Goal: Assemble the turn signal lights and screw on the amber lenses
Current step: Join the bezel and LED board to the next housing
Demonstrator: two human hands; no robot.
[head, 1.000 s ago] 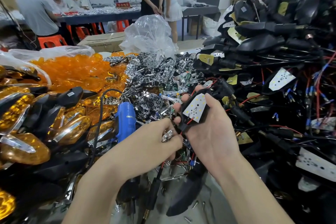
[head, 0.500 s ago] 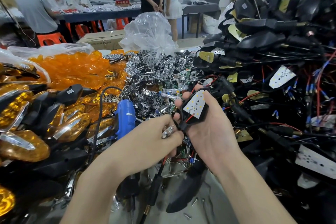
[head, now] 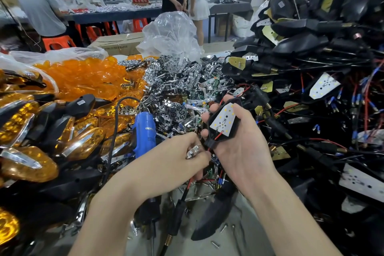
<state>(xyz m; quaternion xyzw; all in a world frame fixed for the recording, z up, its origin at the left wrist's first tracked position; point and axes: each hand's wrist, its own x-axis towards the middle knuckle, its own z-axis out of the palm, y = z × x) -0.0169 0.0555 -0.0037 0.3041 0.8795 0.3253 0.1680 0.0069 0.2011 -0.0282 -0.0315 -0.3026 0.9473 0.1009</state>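
My right hand (head: 245, 151) grips a black turn signal housing (head: 225, 124) with a white LED board facing up and red and black wires leaving its lower end. My left hand (head: 176, 158) sits just left of it, fingers curled, pinching a small chrome reflector piece (head: 192, 151) at the housing's lower tip. Loose amber lenses (head: 83, 77) are heaped at the back left. A pile of chrome reflectors (head: 176, 81) lies in the middle behind my hands.
A blue electric screwdriver (head: 144, 129) with a black cord lies left of my hands. Finished amber signals (head: 27, 164) fill the left side. Black housings with wires (head: 311, 48) pile high on the right. Loose screws (head: 215, 244) dot the grey table. People work at tables behind.
Both hands stay close together with the same parts; the hands and housing have barely shifted. The view has moved slightly.
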